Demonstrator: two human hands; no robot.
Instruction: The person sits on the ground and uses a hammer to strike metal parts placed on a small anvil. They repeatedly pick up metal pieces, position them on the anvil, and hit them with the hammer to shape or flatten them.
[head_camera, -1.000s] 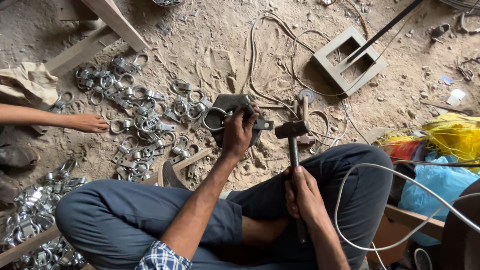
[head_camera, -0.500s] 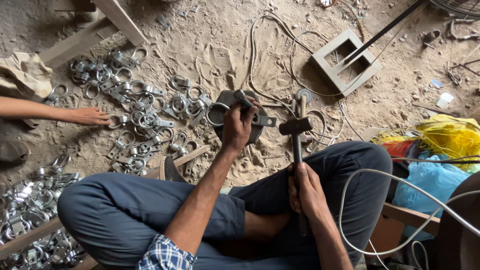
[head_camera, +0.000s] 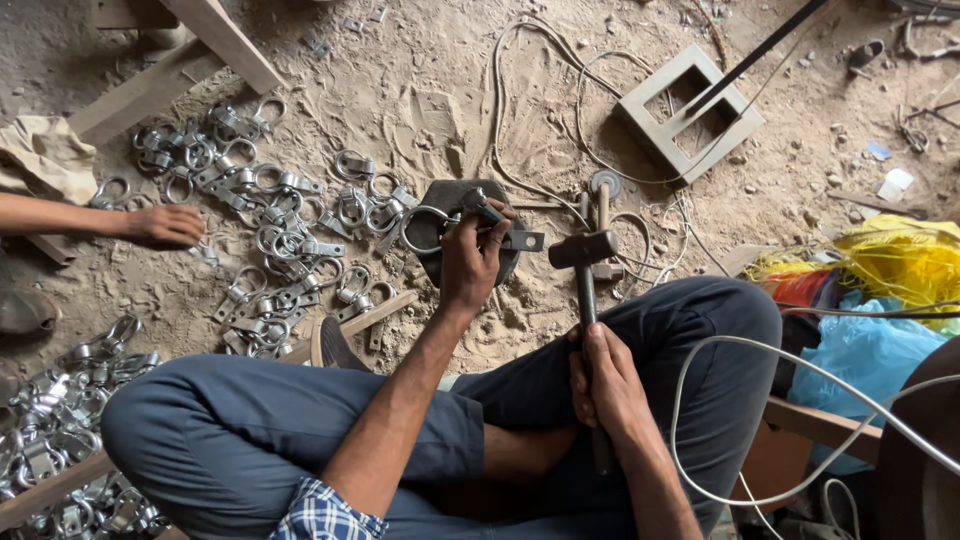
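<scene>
The left hand (head_camera: 470, 262) is closed around a metal ring clamp (head_camera: 432, 228), pinching its strap end so the ring rests on a dark, rounded iron block (head_camera: 440, 200) half sunk in the sandy floor (head_camera: 420, 90). A flat metal tab sticks out of the grip toward the right. The right hand (head_camera: 607, 385) is wrapped tight around the lower handle of a hammer (head_camera: 583, 250), whose dark head hangs just beside the left hand's knuckles, a little to the right of the block and not touching it. The person sits cross-legged in dark blue trousers (head_camera: 250, 440), knees spread to either side, with a checked cuff showing at the bottom edge.

Left of the block, a loose scatter of shiny ring clamps (head_camera: 270, 230) covers the floor, and a second heap (head_camera: 50, 440) lies at the lower left. Another person's hand (head_camera: 165, 226) reaches in from the left edge, fingers curled at the rim of that scatter. A grey rectangular metal frame (head_camera: 690, 105) lies at the upper right, with thin wire looped across the sand near it. A white cable (head_camera: 760, 360) arcs over the right knee, beside blue and yellow plastic bags (head_camera: 880, 300).
</scene>
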